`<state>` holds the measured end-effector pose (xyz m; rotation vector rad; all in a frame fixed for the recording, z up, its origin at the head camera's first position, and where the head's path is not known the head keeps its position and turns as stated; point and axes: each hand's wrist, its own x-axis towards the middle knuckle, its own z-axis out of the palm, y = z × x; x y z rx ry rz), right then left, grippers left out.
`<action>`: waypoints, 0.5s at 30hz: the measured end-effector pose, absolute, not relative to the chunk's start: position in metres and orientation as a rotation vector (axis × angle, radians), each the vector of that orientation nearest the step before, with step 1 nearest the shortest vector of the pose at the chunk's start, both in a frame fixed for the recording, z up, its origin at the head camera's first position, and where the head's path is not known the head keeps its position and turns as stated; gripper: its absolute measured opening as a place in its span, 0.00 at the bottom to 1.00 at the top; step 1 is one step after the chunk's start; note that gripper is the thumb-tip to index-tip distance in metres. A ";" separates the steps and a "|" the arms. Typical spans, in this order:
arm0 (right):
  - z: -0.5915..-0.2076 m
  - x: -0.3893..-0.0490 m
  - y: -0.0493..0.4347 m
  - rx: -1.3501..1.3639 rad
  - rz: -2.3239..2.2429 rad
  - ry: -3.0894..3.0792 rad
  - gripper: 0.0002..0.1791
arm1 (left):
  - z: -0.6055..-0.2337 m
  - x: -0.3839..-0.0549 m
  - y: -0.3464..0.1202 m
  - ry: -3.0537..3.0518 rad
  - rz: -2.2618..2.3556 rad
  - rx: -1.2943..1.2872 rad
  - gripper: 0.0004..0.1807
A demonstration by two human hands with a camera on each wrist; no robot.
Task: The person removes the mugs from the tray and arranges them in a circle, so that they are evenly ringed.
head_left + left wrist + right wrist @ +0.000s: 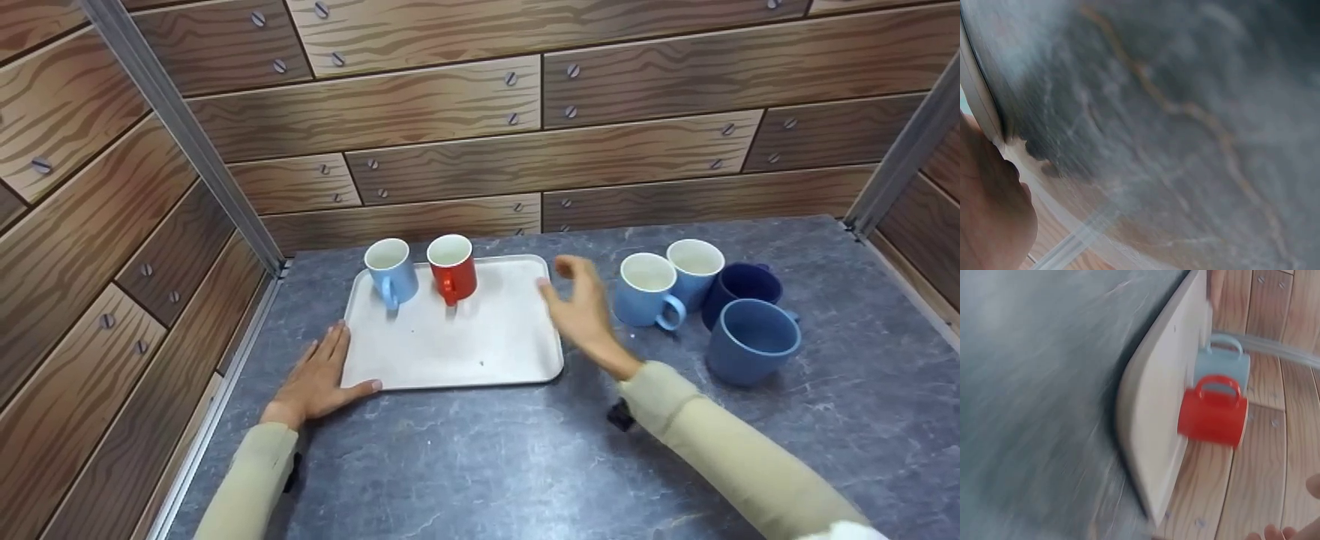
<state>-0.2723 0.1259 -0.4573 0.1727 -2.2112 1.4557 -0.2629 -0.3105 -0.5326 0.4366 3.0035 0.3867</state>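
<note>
A white tray lies on the grey table, with a light blue mug and a red mug upright along its far side. My left hand rests at the tray's near left corner, fingers spread along its edge and thumb on the front rim. Above the tray's right edge, my right hand is raised with its fingers loosely bent and nothing in them. In the right wrist view the red mug overlaps the light blue one, both with handles showing.
To the right of the tray stand two light blue mugs, a dark blue mug and a wide blue mug, close together. Wood-patterned walls enclose the table at the back and sides.
</note>
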 end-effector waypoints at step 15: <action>-0.459 -0.315 0.024 0.234 1.568 -2.502 0.25 | -0.534 -0.263 -0.312 3.014 0.399 0.437 0.69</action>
